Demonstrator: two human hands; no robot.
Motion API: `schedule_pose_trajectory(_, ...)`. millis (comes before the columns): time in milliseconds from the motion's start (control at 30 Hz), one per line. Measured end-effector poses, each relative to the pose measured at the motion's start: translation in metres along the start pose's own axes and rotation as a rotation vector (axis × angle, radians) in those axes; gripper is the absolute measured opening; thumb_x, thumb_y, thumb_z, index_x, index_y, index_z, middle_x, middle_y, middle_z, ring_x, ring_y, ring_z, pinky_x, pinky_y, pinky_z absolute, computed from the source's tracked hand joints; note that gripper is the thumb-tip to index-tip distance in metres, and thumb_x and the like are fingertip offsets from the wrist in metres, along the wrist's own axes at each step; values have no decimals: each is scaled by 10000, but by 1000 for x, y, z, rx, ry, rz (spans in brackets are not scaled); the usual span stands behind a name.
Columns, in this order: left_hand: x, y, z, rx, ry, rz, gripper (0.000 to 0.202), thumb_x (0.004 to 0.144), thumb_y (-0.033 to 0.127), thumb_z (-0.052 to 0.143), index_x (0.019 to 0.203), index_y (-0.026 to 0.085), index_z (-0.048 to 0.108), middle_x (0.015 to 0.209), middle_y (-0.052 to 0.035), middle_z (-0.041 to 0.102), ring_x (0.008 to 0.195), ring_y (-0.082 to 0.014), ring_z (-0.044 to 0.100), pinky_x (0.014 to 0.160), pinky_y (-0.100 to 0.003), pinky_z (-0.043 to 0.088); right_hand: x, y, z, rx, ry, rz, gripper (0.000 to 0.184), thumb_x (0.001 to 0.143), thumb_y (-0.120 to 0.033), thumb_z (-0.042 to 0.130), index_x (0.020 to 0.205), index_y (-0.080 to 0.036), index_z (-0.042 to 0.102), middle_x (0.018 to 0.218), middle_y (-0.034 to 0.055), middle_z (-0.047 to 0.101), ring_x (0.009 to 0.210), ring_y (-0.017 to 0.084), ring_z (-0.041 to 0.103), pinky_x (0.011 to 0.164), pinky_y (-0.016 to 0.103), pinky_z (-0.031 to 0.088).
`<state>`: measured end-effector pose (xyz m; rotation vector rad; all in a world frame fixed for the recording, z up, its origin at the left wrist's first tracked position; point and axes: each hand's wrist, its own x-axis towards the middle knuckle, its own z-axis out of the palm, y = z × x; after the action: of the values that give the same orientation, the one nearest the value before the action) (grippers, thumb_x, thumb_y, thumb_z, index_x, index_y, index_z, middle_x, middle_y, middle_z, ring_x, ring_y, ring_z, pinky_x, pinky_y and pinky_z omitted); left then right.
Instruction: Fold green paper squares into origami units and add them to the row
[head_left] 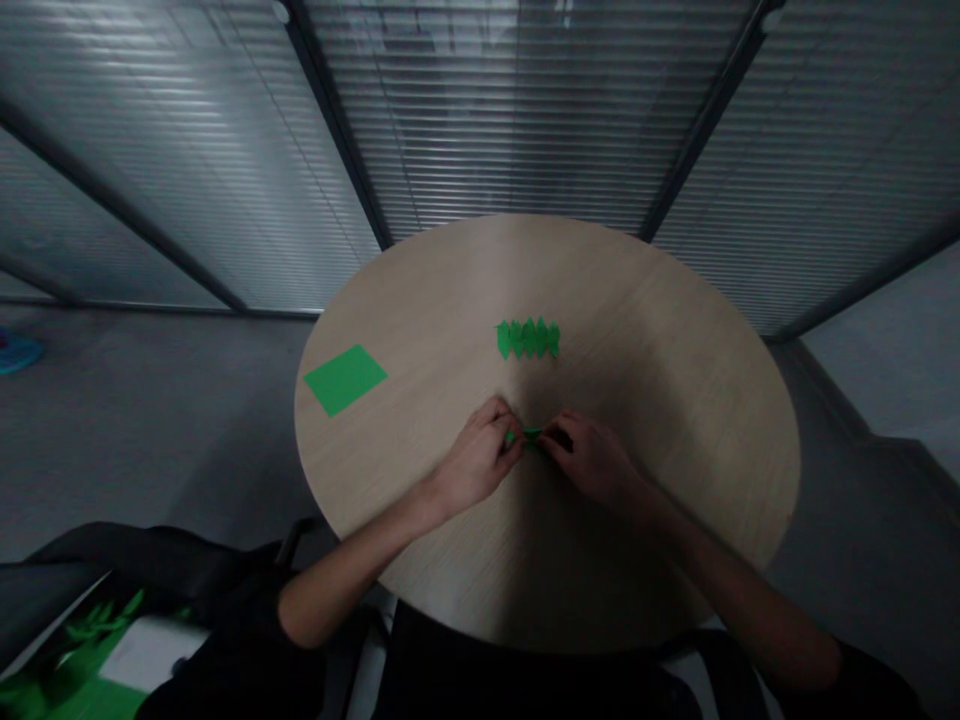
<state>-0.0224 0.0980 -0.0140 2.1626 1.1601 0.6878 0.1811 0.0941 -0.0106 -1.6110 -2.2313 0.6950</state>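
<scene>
Between my two hands, low over the middle of the round table, is a small narrow piece of green paper (532, 436). My left hand (484, 450) pinches its left end, fingers closed. At its right end the fingertips of my right hand (589, 450) are closed on it too. My fingers cover most of the piece, so its full shape is hidden. Just beyond my hands lies a row of several small green folded paper pieces (528, 339) with pointed ends, side by side. A flat green paper sheet (345, 380) rests to the left.
The round wooden table (600, 270) stands near glass partitions with blinds (517, 120). At lower left, beside my left arm, are more green paper pieces (101, 625) and a white object (150, 652). Something blue (16, 350) sits on the floor at far left.
</scene>
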Motion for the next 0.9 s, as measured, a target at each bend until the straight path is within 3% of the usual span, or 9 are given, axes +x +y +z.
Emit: schedule_pose_trajectory(900,1,-4,2,-22,4,-7,78,915,104,565,888,163,608,1005,-83,543,936,-220,571,846,-398,537,2,-7,0,-25,63,73,137,918,-255,638,804,-178,643,853,42,674,768,181,621,673,289,377)
